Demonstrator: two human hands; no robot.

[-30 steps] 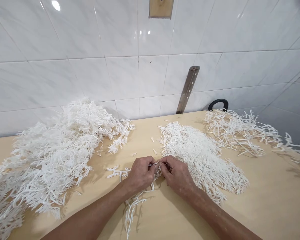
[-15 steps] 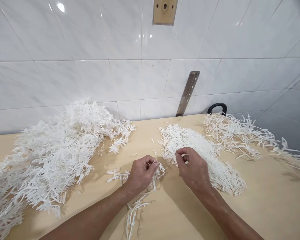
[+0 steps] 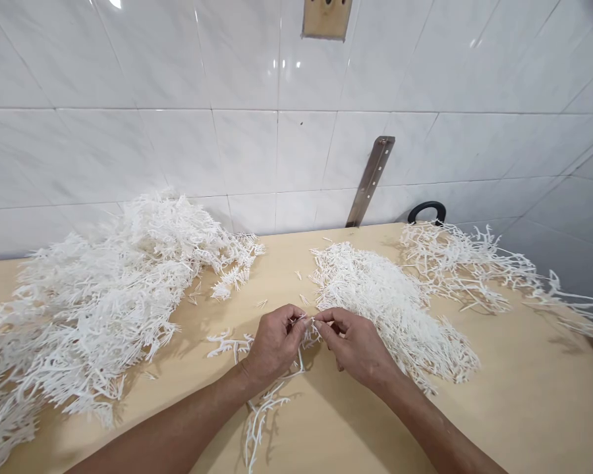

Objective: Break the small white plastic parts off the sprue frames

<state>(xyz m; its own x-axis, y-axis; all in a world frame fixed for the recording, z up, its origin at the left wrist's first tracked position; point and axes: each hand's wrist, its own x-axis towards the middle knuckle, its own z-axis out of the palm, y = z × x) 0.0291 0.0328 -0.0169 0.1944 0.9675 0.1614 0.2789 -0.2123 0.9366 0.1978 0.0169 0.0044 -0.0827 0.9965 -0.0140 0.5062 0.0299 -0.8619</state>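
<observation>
Near the middle of the table (image 3: 528, 395), my left hand (image 3: 278, 336) pinches a white branched piece (image 3: 310, 334). My right hand (image 3: 348, 337) meets it from the right, thumb and forefinger closed on a tip of the same piece. Bare white stems (image 3: 261, 421) lie below my left wrist, and another forked stem (image 3: 226, 343) is just left of it. A heap of short white sprigs (image 3: 380, 289) lies behind and right of my right hand. The large pile of white branched pieces (image 3: 128, 289) fills the left side.
A loose tangle of white stems (image 3: 459, 263) spreads over the back right. Behind the table, a metal strip (image 3: 370, 181) leans on the tiled wall (image 3: 178, 151), with a black ring-shaped handle (image 3: 427, 209) to its right. A yellowish plate (image 3: 326, 20) is on the wall.
My right hand has moved left from the sprig heap to my left hand and closed on the piece there. The view has shifted slightly.
</observation>
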